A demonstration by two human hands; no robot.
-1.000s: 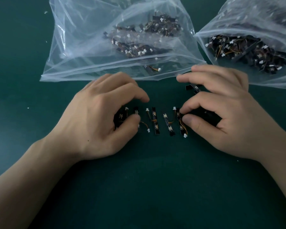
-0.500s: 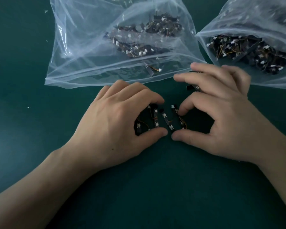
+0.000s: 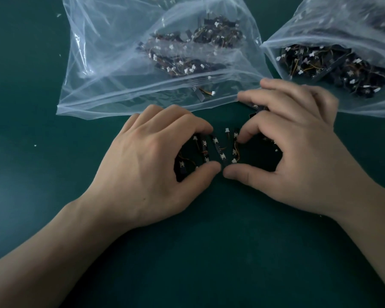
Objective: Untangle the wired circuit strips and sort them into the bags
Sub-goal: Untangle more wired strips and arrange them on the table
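Toward the far edge of the desk [image 3: 231,252] two bags lie side by side, the left bag [image 3: 111,63] behind the left hand [image 3: 151,167] and the right bag [image 3: 320,25] behind the right hand [image 3: 298,156], each with a heap of strips inside. Before them, mid-desk, a row of loose strips [image 3: 218,150] lies between the two hands. Their curled fingers and thumbs enclose it from either side — thumb tips nearly touching on the near side.

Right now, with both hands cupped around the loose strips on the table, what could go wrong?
1. The strips lie crowded between the left hand and right hand; their thin orange wires may hook together.
2. A stray strip sits under the right hand's fingers by the bag edge and could be forgotten.
3. The left bag and right bag hold similar-looking parts, so a mix-up seems possible.
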